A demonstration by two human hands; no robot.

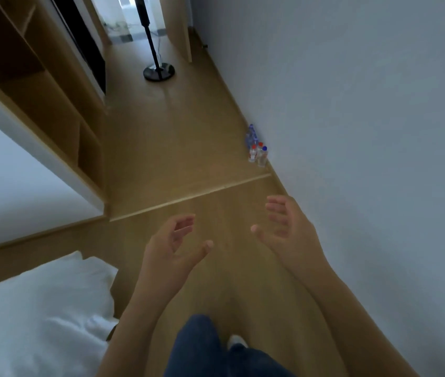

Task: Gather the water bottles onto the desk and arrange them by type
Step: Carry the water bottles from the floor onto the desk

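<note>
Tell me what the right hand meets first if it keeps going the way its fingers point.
Probably nothing soon: the right hand points over bare floor. The bottles by the wall lie ahead, slightly right; depth is unclear.

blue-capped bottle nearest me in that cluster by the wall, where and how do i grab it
Grip the blue-capped bottle around its body below the cap, coming from the open floor side: it stands upright, with the wall behind and red-capped bottles crowding its left.

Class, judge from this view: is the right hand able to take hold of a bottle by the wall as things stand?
Probably not yet. The right hand is open with bare floor between it and the bottles. Nothing blocks the way.
</note>
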